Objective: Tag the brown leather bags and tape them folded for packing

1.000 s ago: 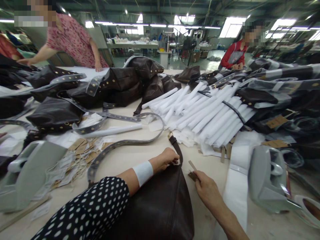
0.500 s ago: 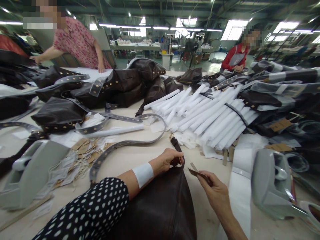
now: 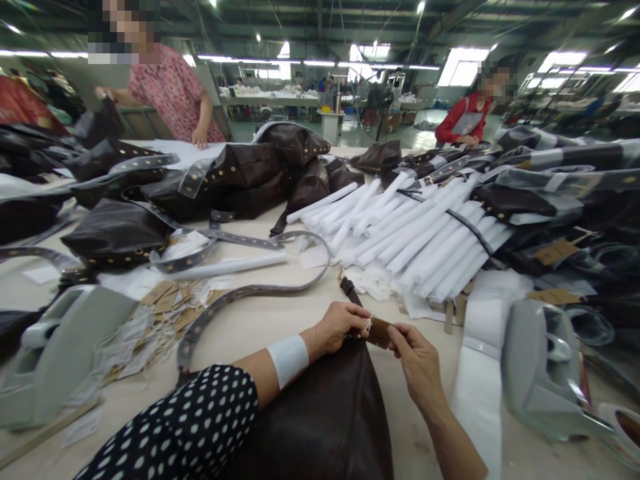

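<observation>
- Now the right hand (image 3: 417,355), apart a moment ago, meets the left hand (image 3: 340,325), so both seem engaged on one brown tag (image 3: 381,332).
- Right pinches its four-o'clock end; left seemingly pinches white string (image 3: 369,325) at ten.
- Dark bag (image 3: 325,413) lies below, toward seven o'clock.

bare tabletop (image 3: 263,313) between strap (image 3: 240,291) and left forearm (image 3: 263,373), white rolls (image 3: 425,233) blocking beyond, dispenser (image 3: 540,367) at right

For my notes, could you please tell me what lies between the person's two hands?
In the head view, a brown tag spans the gap between the left hand and right hand, with white string near the left fingertips.
</observation>
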